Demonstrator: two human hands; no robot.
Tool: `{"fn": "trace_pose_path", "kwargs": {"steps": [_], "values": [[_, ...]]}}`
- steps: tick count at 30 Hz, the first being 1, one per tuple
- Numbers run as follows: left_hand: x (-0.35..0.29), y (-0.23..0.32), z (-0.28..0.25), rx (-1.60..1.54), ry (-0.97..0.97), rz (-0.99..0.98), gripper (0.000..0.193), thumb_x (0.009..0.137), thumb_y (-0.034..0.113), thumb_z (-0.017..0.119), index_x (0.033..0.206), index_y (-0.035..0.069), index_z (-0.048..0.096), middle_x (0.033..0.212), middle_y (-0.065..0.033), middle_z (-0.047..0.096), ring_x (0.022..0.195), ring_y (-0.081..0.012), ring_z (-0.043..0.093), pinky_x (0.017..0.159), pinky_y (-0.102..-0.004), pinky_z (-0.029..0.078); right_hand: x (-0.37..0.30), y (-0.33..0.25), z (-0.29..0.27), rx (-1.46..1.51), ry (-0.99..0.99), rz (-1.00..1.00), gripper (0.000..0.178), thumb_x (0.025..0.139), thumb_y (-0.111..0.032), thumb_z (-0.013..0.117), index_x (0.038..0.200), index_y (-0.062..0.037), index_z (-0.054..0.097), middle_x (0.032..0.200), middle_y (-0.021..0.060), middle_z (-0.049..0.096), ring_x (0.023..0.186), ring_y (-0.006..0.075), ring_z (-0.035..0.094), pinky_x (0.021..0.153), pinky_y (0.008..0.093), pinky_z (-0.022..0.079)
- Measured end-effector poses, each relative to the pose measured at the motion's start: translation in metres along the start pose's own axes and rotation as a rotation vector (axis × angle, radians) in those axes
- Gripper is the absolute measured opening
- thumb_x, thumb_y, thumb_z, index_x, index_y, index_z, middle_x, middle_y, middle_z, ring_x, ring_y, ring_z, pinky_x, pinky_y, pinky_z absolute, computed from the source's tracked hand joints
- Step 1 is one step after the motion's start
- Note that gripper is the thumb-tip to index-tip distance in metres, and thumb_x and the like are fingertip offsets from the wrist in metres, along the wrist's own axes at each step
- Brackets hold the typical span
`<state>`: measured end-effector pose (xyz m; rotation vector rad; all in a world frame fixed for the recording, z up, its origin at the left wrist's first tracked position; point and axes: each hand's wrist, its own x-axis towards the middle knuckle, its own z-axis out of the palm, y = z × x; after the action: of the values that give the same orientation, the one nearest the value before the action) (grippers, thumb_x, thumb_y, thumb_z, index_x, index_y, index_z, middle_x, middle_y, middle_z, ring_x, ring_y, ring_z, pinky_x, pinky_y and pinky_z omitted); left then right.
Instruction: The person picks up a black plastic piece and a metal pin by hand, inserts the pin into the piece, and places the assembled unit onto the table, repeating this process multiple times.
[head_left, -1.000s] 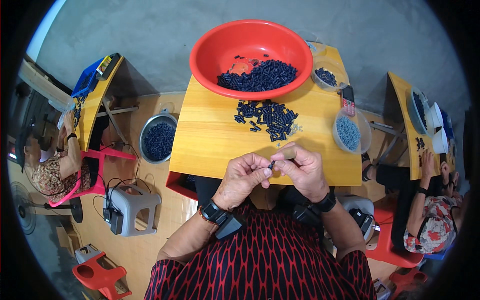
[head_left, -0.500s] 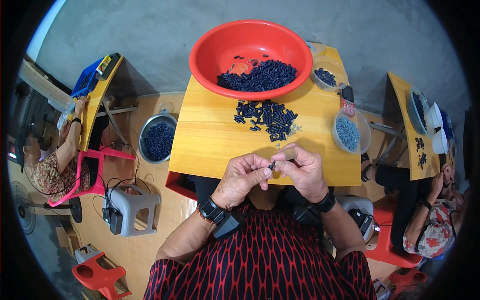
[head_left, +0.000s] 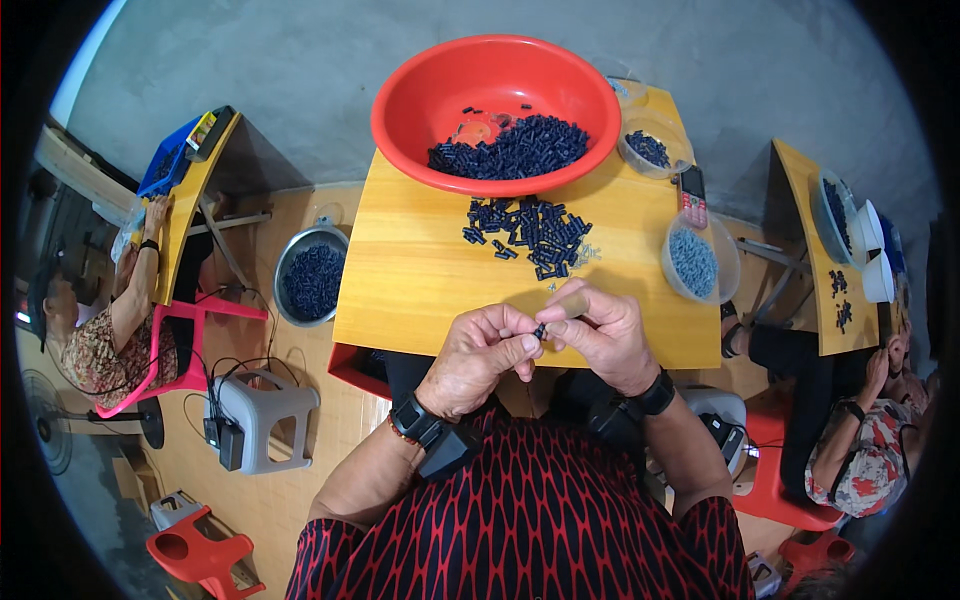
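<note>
Head view: a round red plastic basin (head_left: 497, 75) half filled with small dark cylindrical pieces stands at the far edge of the yellow wooden table (head_left: 420, 280); a loose heap of the same pieces (head_left: 528, 232) lies before it, clear plastic tubs (head_left: 700, 262) to the right. Above the near edge, left hand (head_left: 480, 358) and right hand (head_left: 600, 335) meet, fingertips pinched together on one small dark piece (head_left: 540, 329); its axis is too small to tell.

Glossy red plastic basin (head_left: 497, 100) at top centre; smooth yellow wooden tabletop (head_left: 420, 270); matt dark plastic pieces (head_left: 530, 232); left, shiny metal bowl (head_left: 290, 262).
</note>
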<state>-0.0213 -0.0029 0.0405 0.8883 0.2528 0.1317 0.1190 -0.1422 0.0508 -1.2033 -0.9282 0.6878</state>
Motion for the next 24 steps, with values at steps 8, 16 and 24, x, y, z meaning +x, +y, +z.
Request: {"fn": "trace_pose_path", "kwargs": {"steps": [8,16,24], "values": [[-0.003,0.004,0.002,-0.050,-0.007,-0.011,0.005,0.091,0.003,0.066,0.095,0.000,0.063,0.082,-0.0063,0.064,0.065,-0.0119,0.059,0.060,-0.0268,0.051,-0.001,-0.006,0.005,-0.180,-0.009,-0.094,0.008,0.088,0.002,0.067,0.095,-0.0003,0.070,0.090,0.0077,0.066,0.077,0.0136,0.063,0.067,0.0260,0.051],[-0.006,-0.007,0.001,-0.081,0.039,-0.059,0.005,0.091,0.001,0.065,0.095,0.002,0.064,0.085,-0.0087,0.066,0.066,-0.0143,0.063,0.060,-0.0285,0.056,-0.013,0.000,0.005,-0.267,0.032,-0.080,0.011,0.084,0.000,0.072,0.094,-0.0012,0.073,0.088,0.0066,0.068,0.080,0.0155,0.063,0.070,0.0274,0.051],[-0.003,-0.005,0.002,-0.160,0.082,-0.106,0.005,0.090,0.001,0.064,0.095,0.003,0.064,0.083,-0.0086,0.067,0.062,-0.0133,0.061,0.059,-0.0302,0.055,-0.007,-0.012,0.008,-0.036,0.074,0.071,0.018,0.084,0.005,0.069,0.101,0.0026,0.070,0.090,0.0076,0.066,0.084,0.0142,0.064,0.070,0.0258,0.051]]}}
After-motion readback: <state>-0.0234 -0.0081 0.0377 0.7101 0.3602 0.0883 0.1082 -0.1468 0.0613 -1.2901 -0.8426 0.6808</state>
